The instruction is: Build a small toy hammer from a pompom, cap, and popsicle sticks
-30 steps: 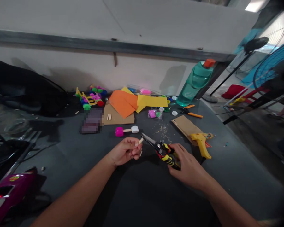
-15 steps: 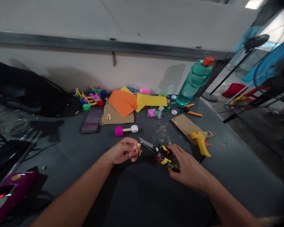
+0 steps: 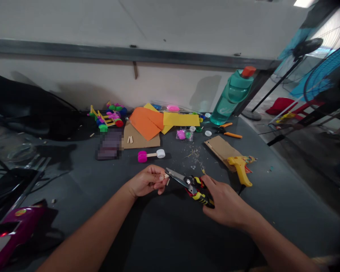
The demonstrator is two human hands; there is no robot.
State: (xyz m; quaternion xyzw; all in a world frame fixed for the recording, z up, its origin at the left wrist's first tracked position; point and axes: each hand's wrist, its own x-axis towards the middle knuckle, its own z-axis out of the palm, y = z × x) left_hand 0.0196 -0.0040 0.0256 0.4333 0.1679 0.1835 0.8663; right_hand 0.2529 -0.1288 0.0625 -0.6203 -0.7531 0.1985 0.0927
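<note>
A short piece of wooden craft stick [image 3: 166,176] is pinched between the thumb and fingers of my left hand [image 3: 147,181]. My right hand [image 3: 226,200] is wrapped round the yellow-and-black handles of a pair of shears [image 3: 183,180]. The blade tips reach the stick's end, right at my left fingertips; whether they bite into it I cannot tell. Another small stick piece [image 3: 168,182] shows just below those fingertips. Beyond my hands lies a craft stick [image 3: 152,155] with pink caps [image 3: 142,156] at one end and a white cap [image 3: 160,153] at the other.
A yellow glue gun [image 3: 241,168] lies at the right by a cardboard piece [image 3: 222,150]. Behind are orange paper [image 3: 147,122], orange-handled pliers [image 3: 232,135], a teal bottle [image 3: 226,100] and a colourful toy-like model [image 3: 109,119]. Scraps [image 3: 194,155] litter the middle.
The shears have turned slightly in my right hand, and their blades now sit a little lower against the stick's end. My left hand has barely moved.
</note>
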